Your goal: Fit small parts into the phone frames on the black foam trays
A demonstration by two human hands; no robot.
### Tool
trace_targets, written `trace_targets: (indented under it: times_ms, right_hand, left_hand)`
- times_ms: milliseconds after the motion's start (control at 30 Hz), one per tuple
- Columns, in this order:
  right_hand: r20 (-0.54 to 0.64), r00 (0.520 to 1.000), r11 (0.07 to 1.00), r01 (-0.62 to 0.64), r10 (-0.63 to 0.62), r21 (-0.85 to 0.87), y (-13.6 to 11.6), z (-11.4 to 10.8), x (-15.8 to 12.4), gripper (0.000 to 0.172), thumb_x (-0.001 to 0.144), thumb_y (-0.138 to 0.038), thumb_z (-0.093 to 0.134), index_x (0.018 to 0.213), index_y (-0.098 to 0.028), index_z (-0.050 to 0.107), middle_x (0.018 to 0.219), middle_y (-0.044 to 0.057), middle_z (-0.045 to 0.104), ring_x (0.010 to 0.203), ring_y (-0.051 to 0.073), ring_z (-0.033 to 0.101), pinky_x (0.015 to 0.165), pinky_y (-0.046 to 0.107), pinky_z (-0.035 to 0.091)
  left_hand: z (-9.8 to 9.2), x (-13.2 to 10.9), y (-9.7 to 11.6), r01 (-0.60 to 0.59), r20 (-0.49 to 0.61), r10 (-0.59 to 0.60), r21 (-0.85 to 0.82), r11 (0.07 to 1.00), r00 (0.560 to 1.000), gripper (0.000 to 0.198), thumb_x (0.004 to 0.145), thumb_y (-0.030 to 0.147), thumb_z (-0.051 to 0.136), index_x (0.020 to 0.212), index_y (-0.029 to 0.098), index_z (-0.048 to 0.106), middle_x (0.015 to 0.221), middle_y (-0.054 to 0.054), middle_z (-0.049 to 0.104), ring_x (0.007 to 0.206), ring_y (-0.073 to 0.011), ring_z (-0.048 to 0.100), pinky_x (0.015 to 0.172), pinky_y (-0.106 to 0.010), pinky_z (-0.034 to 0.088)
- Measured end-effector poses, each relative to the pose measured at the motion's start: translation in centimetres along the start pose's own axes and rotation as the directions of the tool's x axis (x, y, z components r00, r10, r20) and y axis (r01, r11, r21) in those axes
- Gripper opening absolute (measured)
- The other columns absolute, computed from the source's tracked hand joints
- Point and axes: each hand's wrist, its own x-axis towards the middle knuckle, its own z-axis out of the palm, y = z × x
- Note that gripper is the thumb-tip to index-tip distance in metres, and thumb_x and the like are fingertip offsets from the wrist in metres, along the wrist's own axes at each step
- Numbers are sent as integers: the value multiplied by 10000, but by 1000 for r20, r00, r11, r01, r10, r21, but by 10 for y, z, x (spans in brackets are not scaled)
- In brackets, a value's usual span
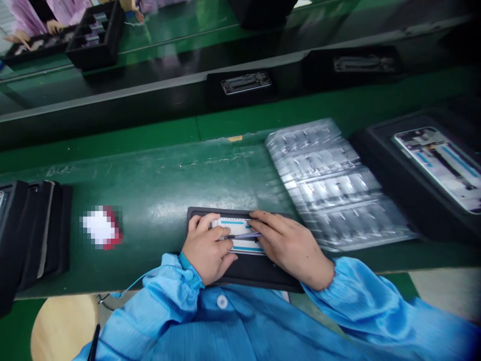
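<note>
- Nine o'clock: a pixelated patch [101, 227] blurs whatever lies there.
- Six o'clock: my left hand [206, 248] and right hand [291, 245] cover much of a white-and-blue piece [240, 228].
- Two o'clock: the picture's edge cuts off a black tray [370, 150].

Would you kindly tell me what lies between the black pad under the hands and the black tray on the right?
In the head view, a clear plastic blister tray lies between the black pad and the black tray.

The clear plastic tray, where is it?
In the head view, the clear plastic tray lies on the green bench, just past the right hand, beside the black tray.
</note>
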Motion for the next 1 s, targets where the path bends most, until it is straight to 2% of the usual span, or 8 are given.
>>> trace_targets:
  times_ms: [267, 333, 400, 467, 533, 633, 767, 1000]
  right_hand:
    - [102, 994, 999, -27, 32, -46, -12, -12, 7, 303, 898, -138, 538, 1172, -169, 665, 1334, 102, 623, 968, 248, 652, 831, 399, 550]
    - [70, 996, 995, -65, 60, 79, -5, -20, 7, 291, 907, -162, 535, 1165, -179, 668, 1329, 102, 618, 1035, 256, 652, 877, 404, 558]
    - [-18, 991, 952, -121, 132, 282, 6, -31, 5, 245, 919, -187, 530, 1105, -209, 688, 1303, 92, 624, 1107, 255, 641, 933, 399, 552]
    - [-126, 961, 881, -168, 246, 441, 16, -41, 4, 210, 925, -208, 537, 1050, -239, 704, 1252, 84, 636, 1125, 257, 635, 946, 405, 547]
    - [-181, 931, 844, -190, 317, 501, 20, -47, 3, 201, 931, -231, 552, 1055, -253, 708, 1156, 81, 667, 1065, 259, 656, 904, 407, 556]
    - [-153, 927, 845, -233, 343, 482, 15, -42, 3, 196, 949, -263, 544, 1066, -242, 700, 1010, 60, 722, 919, 230, 700, 820, 360, 574]
    - [-117, 915, 845, -301, 387, 441, 5, -22, 3, 122, 940, -304, 579, 936, -229, 675, 889, 20, 746, 757, 185, 716, 716, 290, 576]
    - [-175, 923, 873, -245, 344, 422, 2, -12, 3, 113, 942, -292, 576, 918, -221, 659, 864, 31, 738, 796, 195, 715, 750, 299, 571]
  left_hand:
    - [1, 0, -1, -6, -19, 6, 3, 1000, 1000, 152, 816, 404, 727, 906, 282, 728, 1178, 3, 712, 1333, -361, 426, 1034, -603, 292]
    - [1, 0, -1, -1, -23, 2, 8, 1000, 1000, 153, 807, 402, 735, 901, 281, 734, 1181, -9, 710, 1331, -366, 430, 1033, -603, 295]
    - [2, -1, -1, -3, -23, 3, 9, 1000, 1000, 156, 800, 404, 741, 898, 282, 737, 1183, -16, 708, 1332, -365, 431, 1036, -605, 297]
    - [2, -1, -2, -13, -25, 13, 7, 1000, 1000, 160, 797, 409, 743, 897, 285, 740, 1177, -18, 707, 1331, -361, 434, 1037, -605, 300]
    - [2, -1, -2, -17, -27, 18, 7, 1000, 999, 164, 794, 409, 746, 904, 288, 744, 1170, -29, 706, 1331, -360, 436, 1034, -605, 307]
    - [1, 0, -2, -10, -30, 10, 17, 1000, 999, 168, 786, 405, 754, 910, 291, 751, 1159, -44, 705, 1329, -364, 436, 1025, -608, 319]
    - [1, 0, -2, -13, -32, 14, 24, 1000, 999, 161, 785, 409, 754, 896, 293, 751, 1159, -30, 709, 1315, -372, 446, 1017, -607, 322]
    - [0, 1, -1, -6, -37, 7, 25, 1000, 999, 167, 782, 411, 758, 904, 297, 747, 1151, -18, 713, 1308, -363, 448, 1017, -602, 320]
